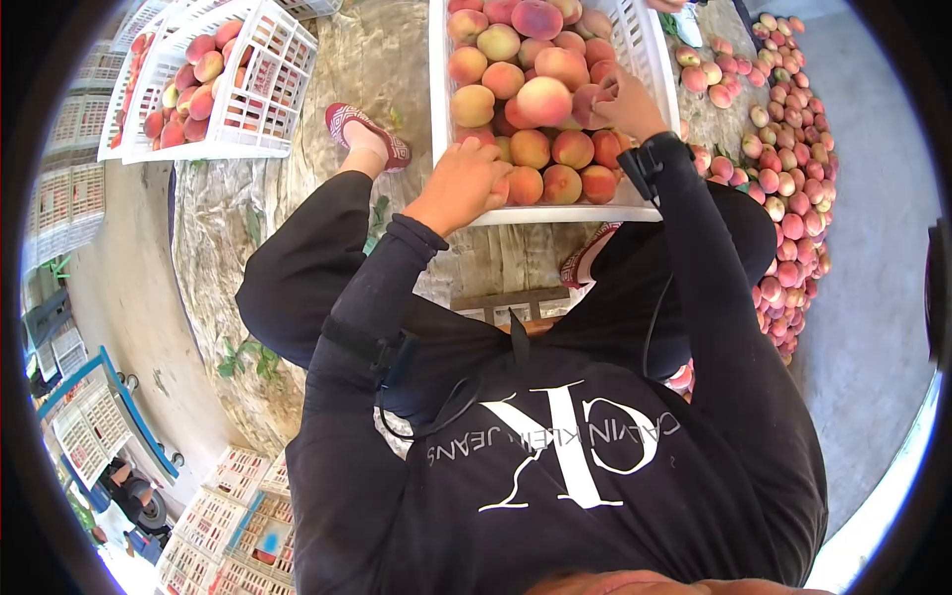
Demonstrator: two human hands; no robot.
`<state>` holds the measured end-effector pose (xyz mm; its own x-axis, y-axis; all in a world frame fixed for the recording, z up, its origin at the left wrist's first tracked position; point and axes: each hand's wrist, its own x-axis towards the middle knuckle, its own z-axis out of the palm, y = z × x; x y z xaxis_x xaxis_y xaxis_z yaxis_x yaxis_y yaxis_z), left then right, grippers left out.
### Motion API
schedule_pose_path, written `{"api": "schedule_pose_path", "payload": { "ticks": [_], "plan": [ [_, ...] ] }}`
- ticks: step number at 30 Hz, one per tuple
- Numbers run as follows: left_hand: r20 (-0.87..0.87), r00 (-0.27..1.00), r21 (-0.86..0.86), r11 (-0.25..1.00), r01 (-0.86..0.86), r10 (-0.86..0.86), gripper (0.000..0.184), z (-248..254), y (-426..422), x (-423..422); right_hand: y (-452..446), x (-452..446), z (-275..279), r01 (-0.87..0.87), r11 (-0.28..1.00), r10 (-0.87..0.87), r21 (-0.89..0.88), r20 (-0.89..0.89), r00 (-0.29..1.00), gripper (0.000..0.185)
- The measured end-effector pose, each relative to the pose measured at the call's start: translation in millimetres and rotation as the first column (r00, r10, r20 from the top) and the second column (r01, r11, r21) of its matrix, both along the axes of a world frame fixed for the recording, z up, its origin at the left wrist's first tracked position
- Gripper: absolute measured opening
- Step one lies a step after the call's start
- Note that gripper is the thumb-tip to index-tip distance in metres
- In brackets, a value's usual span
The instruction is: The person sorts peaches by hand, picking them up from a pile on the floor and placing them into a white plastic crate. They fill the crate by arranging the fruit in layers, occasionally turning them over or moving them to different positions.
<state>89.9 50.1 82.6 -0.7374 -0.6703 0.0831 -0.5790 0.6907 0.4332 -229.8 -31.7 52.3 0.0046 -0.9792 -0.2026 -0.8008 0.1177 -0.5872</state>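
Observation:
A white plastic crate full of red and yellow peaches stands between my knees. My left hand reaches over its near left corner, fingers curled round a peach that they mostly cover. On the right side of the crate, my right hand has its fingers closed on a dark red peach. A large pale pink and yellow peach lies on top of the pile, just left of that one.
Loose peaches lie heaped on the floor to the right. Another white crate with peaches stands at the upper left. Stacked crates and a blue-framed cart are at the lower left. Another person's hand shows at the top edge.

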Motion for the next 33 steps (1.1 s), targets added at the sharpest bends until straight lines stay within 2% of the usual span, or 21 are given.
{"api": "schedule_pose_path", "payload": {
  "ticks": [1,4,5,6,8,9,13,15,16,18,19,20,21,22,25,26,28,29,33],
  "plan": [
    [-0.003,1.0,-0.013,1.0,-0.01,0.01,0.031,-2.6,-0.2,-0.5,15.2,14.1,14.4,-0.055,0.991,0.045,-0.119,-0.081,0.996,0.052],
    [0.012,0.999,-0.049,0.998,-0.031,0.032,0.024,-2.1,5.1,-2.9,22.7,13.1,15.5,-0.082,0.994,0.08,-0.068,-0.023,0.997,0.051],
    [0.033,0.997,-0.062,0.996,-0.061,0.063,0.02,-2.0,6.9,-3.7,18.6,6.2,4.9,-0.077,0.997,0.077,0.011,0.037,0.996,0.054],
    [0.028,0.998,-0.071,0.996,-0.062,0.064,0.02,-3.9,10.2,-5.1,22.8,4.8,-7.1,-0.078,0.997,0.078,0.002,0.032,0.996,0.054],
    [0.022,0.992,-0.151,0.981,-0.118,0.122,0.014,-6.8,15.1,-9.4,25.3,9.4,-17.7,-0.213,0.973,0.212,-0.085,-0.027,0.977,0.061],
    [0.018,0.991,-0.161,0.978,-0.13,0.134,0.014,-7.4,15.7,-9.7,27.4,10.6,-15.9,-0.151,0.987,0.152,-0.052,0.006,0.988,0.067],
    [-0.108,0.978,-0.2,0.96,-0.195,0.176,0.013,-16.4,27.0,-7.9,37.3,26.3,28.4,-0.219,0.973,0.209,0.078,0.115,0.971,0.068],
    [-0.145,0.974,-0.221,0.954,-0.203,0.174,0.013,-16.9,27.6,-8.7,52.9,50.8,46.4,-0.378,0.923,0.381,-0.066,0.038,0.924,0.066],
    [-0.145,0.971,-0.23,0.948,-0.219,0.189,0.013,-16.7,28.6,-9.6,63.6,60.9,45.7,-0.379,0.923,0.382,-0.066,0.036,0.923,0.066],
    [-0.143,0.969,-0.236,0.944,-0.229,0.199,0.013,-17.0,31.7,-10.4,87.2,75.8,37.1,-0.611,0.775,0.61,-0.163,-0.059,0.79,0.068],
    [-0.148,0.968,-0.223,0.947,-0.23,0.201,0.013,-17.2,32.3,-10.5,96.7,78.4,32.6,-0.608,0.777,0.607,-0.163,-0.058,0.793,0.068],
    [-0.153,0.967,-0.21,0.95,-0.233,0.203,0.013,-16.2,32.5,-10.3,104.7,81.0,28.4,-0.443,0.896,0.441,0.018,0.072,0.895,0.068],
    [-0.153,0.967,-0.209,0.95,-0.233,0.203,0.013,-15.4,32.0,-9.9,108.7,82.3,25.3,-0.268,0.938,0.236,0.22,0.161,0.958,0.068],
    [-0.148,0.969,-0.199,0.954,-0.225,0.197,0.015,-14.6,31.8,-9.0,110.3,81.2,23.7,-0.269,0.937,0.237,0.223,0.162,0.958,0.068],
    [-0.18,0.965,-0.231,0.946,-0.228,0.188,0.019,-13.6,35.3,-9.5,115.2,80.3,17.8,-0.159,0.967,0.077,0.201,0.364,0.928,0.057],
    [-0.222,0.957,-0.274,0.93,-0.246,0.188,0.021,-13.5,35.5,-10.3,115.7,89.2,26.3,-0.155,0.967,0.073,0.201,0.366,0.928,0.057],
    [-0.207,0.957,-0.24,0.938,-0.25,0.202,0.025,-14.2,36.2,-10.5,117.2,113.1,51.7,-0.205,0.97,0.212,0.129,-0.045,0.976,0.052],
    [-0.193,0.957,-0.206,0.945,-0.255,0.217,0.028,-14.6,37.5,-11.0,120.3,118.3,50.7,-0.181,0.982,0.183,0.061,-0.019,0.983,0.049],
    [-0.152,0.957,-0.144,0.953,-0.268,0.247,0.037,-12.3,40.7,-26.3,119.9,113.9,37.0,-0.178,0.983,0.178,0.052,0.001,0.984,0.049]
  ]
}}
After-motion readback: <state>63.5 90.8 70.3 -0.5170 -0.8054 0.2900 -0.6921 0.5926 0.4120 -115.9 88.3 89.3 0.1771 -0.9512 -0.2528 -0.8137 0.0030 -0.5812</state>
